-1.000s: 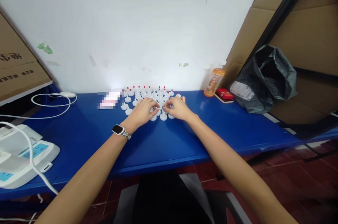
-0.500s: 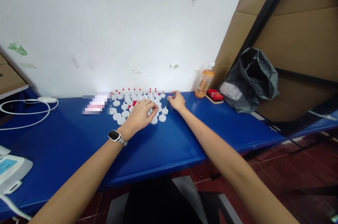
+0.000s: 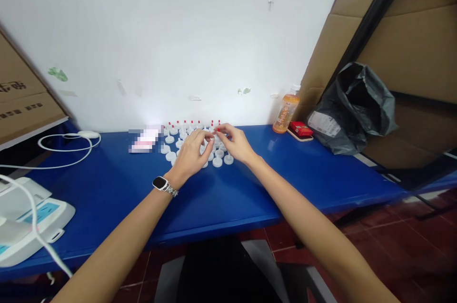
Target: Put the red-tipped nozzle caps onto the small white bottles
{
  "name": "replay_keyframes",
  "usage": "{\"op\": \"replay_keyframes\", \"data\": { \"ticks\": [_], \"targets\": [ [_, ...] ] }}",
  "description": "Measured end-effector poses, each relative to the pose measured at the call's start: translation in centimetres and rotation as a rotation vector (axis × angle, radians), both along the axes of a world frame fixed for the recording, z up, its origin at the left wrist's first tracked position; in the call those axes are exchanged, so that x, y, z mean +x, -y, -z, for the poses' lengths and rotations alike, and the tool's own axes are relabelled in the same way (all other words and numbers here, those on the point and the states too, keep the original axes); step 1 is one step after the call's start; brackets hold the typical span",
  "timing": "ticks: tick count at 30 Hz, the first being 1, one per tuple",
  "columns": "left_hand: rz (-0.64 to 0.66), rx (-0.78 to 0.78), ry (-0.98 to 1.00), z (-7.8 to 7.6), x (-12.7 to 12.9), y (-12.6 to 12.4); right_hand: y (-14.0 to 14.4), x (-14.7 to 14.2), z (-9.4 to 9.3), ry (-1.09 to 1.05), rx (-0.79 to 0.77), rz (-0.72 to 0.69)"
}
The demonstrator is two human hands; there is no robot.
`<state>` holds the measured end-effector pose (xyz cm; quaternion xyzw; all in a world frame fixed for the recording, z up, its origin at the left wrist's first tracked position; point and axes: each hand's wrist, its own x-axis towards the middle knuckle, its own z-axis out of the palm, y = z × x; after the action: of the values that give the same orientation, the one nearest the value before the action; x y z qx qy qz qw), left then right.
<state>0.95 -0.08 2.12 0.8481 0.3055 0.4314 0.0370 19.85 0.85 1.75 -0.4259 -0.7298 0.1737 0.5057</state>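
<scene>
Over a blue table (image 3: 107, 184) by a white wall (image 3: 171, 32), both hands' grips pinch small white caps (image 3: 217, 162).

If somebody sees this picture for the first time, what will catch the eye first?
Probably the two hands, left hand and right hand, meeting fingertip to fingertip over a cluster of small white caps at the back of the bright blue table. Next, the orange bottle against the wall and the black bag to its right.

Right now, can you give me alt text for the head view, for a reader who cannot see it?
Two bare hands, the left hand with a wristwatch and the right hand, meet fingertip to fingertip over a cluster of small white caps, some red-tipped, on a blue table against a white wall. An orange bottle and a black bag sit right.
</scene>
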Motion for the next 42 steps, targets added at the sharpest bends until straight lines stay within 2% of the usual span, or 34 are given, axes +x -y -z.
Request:
{"op": "replay_keyframes", "data": {
  "ticks": [5,10,14,18,20,25,30,33,35,39,42],
  "targets": [
    [-0.002,-0.099,0.071,0.4,-1.3,-0.6,2.0,-2.4,0.1,0.139,0.097,-0.118],
    [0.129,-0.235,-0.009,0.4,-1.7,-0.6,3.2,-2.7,0.2,0.226,0.095,-0.211],
    [0.110,-0.303,-0.026,0.1,-2.0,-0.3,3.3,-2.6,0.3,0.167,0.093,-0.148],
    [0.097,-0.285,-0.070,0.0,-1.9,-0.3,3.2,-2.6,0.5,0.112,0.155,-0.100],
    [0.104,-0.278,-0.029,0.0,-1.8,-0.3,3.4,-2.7,0.6,0.081,0.161,-0.104],
    [0.060,-0.330,0.113,-0.4,-1.9,0.0,4.0,-2.8,0.6,-0.027,-0.020,-0.170],
    [0.144,-0.301,0.019,-1.0,-2.3,0.8,3.8,-2.8,0.3,-0.272,-0.288,-0.327],
    [0.182,-0.267,0.015,-0.9,-2.0,0.7,3.7,-2.6,0.1,-0.309,-0.370,-0.371],
    [0.216,-0.320,0.082,-0.5,-1.6,0.4,3.9,-2.6,0.1,-0.267,-0.299,-0.317],
    [0.260,-0.490,0.334,-0.2,-1.0,-0.1,4.6,-2.5,-0.1,-0.017,0.089,-0.053],
    [0.269,-0.602,0.445,-0.5,-0.7,-0.3,4.9,-2.6,-0.3,0.144,0.284,0.040]
  ]
}}
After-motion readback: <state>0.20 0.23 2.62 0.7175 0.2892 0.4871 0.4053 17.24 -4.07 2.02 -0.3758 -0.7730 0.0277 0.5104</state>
